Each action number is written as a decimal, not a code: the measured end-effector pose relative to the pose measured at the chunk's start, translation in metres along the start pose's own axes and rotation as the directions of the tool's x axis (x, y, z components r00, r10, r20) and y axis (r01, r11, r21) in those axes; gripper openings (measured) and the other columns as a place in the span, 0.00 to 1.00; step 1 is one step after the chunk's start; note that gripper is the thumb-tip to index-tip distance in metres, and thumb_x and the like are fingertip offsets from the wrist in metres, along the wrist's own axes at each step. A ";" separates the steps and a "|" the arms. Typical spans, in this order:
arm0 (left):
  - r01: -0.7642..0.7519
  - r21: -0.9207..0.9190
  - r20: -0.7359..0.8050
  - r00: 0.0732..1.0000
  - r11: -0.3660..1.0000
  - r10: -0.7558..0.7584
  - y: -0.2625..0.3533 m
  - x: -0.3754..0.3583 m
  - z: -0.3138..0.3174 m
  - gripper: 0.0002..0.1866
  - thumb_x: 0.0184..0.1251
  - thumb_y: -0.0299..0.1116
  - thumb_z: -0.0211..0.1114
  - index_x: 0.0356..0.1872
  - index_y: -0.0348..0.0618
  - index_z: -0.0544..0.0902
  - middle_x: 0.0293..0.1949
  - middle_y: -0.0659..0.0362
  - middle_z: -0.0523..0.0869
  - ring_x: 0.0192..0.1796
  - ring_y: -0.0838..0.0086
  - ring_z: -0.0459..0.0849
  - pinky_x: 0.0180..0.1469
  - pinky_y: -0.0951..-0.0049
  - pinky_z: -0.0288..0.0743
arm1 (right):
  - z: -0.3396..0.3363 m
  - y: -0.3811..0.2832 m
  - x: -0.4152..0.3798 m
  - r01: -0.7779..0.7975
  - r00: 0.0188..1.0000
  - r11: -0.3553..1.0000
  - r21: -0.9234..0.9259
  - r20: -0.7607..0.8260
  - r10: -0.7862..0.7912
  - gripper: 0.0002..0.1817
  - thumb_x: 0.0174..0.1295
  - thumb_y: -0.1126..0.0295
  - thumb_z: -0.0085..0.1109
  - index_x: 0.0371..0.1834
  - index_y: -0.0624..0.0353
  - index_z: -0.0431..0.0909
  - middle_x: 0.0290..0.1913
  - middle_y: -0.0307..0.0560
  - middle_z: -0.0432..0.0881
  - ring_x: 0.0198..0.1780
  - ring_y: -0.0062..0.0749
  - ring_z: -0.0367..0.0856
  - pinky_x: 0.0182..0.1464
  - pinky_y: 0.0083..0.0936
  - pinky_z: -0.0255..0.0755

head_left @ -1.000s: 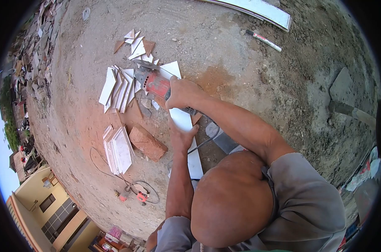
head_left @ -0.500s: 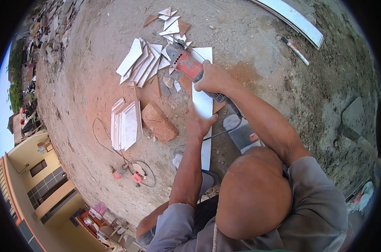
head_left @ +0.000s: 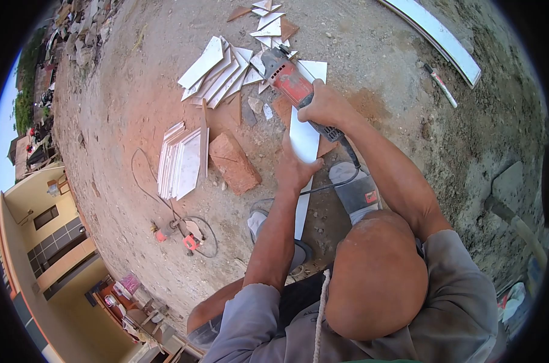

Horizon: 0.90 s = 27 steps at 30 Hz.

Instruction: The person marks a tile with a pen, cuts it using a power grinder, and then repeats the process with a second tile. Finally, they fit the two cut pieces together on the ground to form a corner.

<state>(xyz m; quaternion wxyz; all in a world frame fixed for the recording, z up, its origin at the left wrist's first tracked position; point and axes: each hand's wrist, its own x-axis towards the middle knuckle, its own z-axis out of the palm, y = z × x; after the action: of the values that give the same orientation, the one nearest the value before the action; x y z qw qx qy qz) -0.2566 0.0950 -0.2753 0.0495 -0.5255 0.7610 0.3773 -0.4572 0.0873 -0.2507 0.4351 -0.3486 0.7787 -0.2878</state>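
My right hand (head_left: 327, 109) is wrapped around the rear body of a red and black angle grinder (head_left: 291, 83). The grinder's head points away from me over the far part of a long white tile strip (head_left: 304, 140). Its disc is mostly hidden from this view. Lower down the strip, my left hand (head_left: 295, 166) grips the tile across its width, thumb on the right edge and fingers along the left. A power cord (head_left: 349, 148) runs back from the grinder's tail. Beyond the grinder lies a fanned pile of cut white tiles (head_left: 217, 71).
A reddish brick (head_left: 233, 162) lies left of my left hand, beside a standing stack of tile pieces (head_left: 180, 164). Coiled cable with red plugs (head_left: 191, 242) is on the dirt. To the right are a marker (head_left: 442, 88), a long white panel (head_left: 434, 37) and a shovel (head_left: 509, 218).
The view has shifted, so the ground items appear moved. Both hands keep their grips on the grinder and tile; the grinder stays over the strip's far part.
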 end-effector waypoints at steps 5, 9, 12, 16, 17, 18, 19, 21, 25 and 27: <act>0.024 -0.006 0.008 1.000 1.000 -0.024 -0.002 0.001 0.000 0.59 0.41 0.40 0.81 0.76 0.47 0.52 0.63 0.45 0.76 0.63 0.49 0.78 0.62 0.56 0.73 | 0.000 -0.001 0.000 -0.004 1.000 1.000 -0.015 -0.005 0.004 0.39 0.36 0.59 0.68 0.50 0.78 0.70 0.43 0.74 0.81 0.47 0.60 0.84 0.51 0.39 0.77; -0.005 -0.024 0.008 1.000 1.000 0.006 0.001 0.000 -0.002 0.60 0.41 0.40 0.81 0.76 0.48 0.51 0.63 0.44 0.76 0.63 0.49 0.78 0.62 0.56 0.73 | 0.001 -0.001 0.001 -0.005 1.000 1.000 -0.018 -0.005 0.005 0.40 0.36 0.58 0.69 0.50 0.78 0.71 0.43 0.74 0.81 0.47 0.59 0.84 0.51 0.39 0.77; 0.062 -0.019 0.029 0.998 0.998 -0.061 0.005 -0.001 -0.004 0.60 0.41 0.39 0.81 0.76 0.48 0.51 0.64 0.45 0.75 0.63 0.49 0.77 0.63 0.56 0.73 | -0.001 -0.003 -0.001 -0.015 1.000 1.000 -0.025 -0.002 0.015 0.40 0.35 0.58 0.69 0.50 0.78 0.71 0.44 0.74 0.81 0.47 0.59 0.84 0.51 0.38 0.77; 0.012 -0.030 0.002 1.000 0.999 -0.012 -0.002 0.000 0.001 0.60 0.41 0.40 0.81 0.77 0.49 0.50 0.65 0.45 0.75 0.64 0.50 0.77 0.63 0.56 0.73 | -0.002 -0.006 -0.002 -0.021 1.000 0.999 -0.031 0.003 0.021 0.40 0.36 0.58 0.69 0.50 0.77 0.71 0.44 0.73 0.82 0.47 0.58 0.84 0.50 0.38 0.77; 0.000 -0.026 -0.012 1.000 1.000 0.000 -0.004 0.001 0.002 0.60 0.41 0.40 0.81 0.77 0.50 0.51 0.65 0.45 0.74 0.64 0.50 0.77 0.63 0.56 0.73 | -0.003 -0.007 -0.003 -0.029 1.000 0.999 -0.034 0.005 0.029 0.40 0.36 0.58 0.69 0.51 0.77 0.71 0.44 0.72 0.82 0.47 0.58 0.84 0.50 0.38 0.77; 0.000 -0.027 -0.013 1.000 1.000 -0.001 -0.003 0.001 0.001 0.60 0.41 0.40 0.81 0.77 0.50 0.51 0.65 0.45 0.74 0.64 0.50 0.77 0.63 0.56 0.73 | -0.002 -0.007 -0.002 -0.028 1.000 0.999 -0.035 0.005 0.028 0.40 0.36 0.58 0.69 0.51 0.77 0.71 0.44 0.72 0.82 0.47 0.58 0.84 0.50 0.38 0.77; 0.010 -0.022 -0.009 1.000 1.000 -0.010 -0.003 0.001 0.001 0.61 0.41 0.40 0.81 0.77 0.50 0.50 0.65 0.45 0.74 0.64 0.50 0.77 0.63 0.56 0.73 | 0.000 -0.006 0.000 -0.029 1.000 0.999 -0.036 0.002 0.030 0.40 0.36 0.58 0.69 0.51 0.77 0.71 0.44 0.72 0.82 0.47 0.58 0.84 0.50 0.38 0.77; 0.017 -0.018 -0.005 1.000 1.000 -0.017 -0.001 0.000 0.001 0.61 0.41 0.40 0.81 0.77 0.50 0.50 0.65 0.44 0.74 0.64 0.49 0.77 0.63 0.56 0.73 | 0.000 -0.005 0.000 -0.032 0.999 0.999 -0.038 -0.004 0.032 0.40 0.36 0.58 0.69 0.51 0.77 0.71 0.44 0.72 0.82 0.46 0.57 0.84 0.50 0.38 0.77; 0.011 0.020 -0.013 1.000 1.000 -0.011 -0.005 0.001 0.003 0.62 0.41 0.42 0.80 0.77 0.52 0.48 0.61 0.43 0.78 0.60 0.48 0.80 0.60 0.54 0.75 | 0.000 -0.007 -0.001 -0.042 0.999 0.998 -0.043 0.001 0.042 0.40 0.36 0.58 0.69 0.51 0.77 0.71 0.43 0.72 0.82 0.46 0.57 0.84 0.49 0.38 0.77; -0.016 0.044 -0.037 0.999 0.999 0.018 -0.007 0.002 0.005 0.63 0.41 0.44 0.80 0.78 0.55 0.47 0.57 0.42 0.82 0.57 0.47 0.82 0.57 0.53 0.77 | -0.001 -0.008 -0.002 -0.042 0.999 0.998 -0.044 0.002 0.042 0.40 0.36 0.58 0.69 0.51 0.77 0.70 0.43 0.71 0.82 0.46 0.57 0.85 0.49 0.38 0.77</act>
<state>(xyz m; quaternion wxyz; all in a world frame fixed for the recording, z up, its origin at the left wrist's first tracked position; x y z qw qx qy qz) -0.2529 0.0956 -0.2832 0.0433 -0.5247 0.7743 0.3510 -0.4553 0.0849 -0.2433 0.4342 -0.3423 0.7913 -0.2609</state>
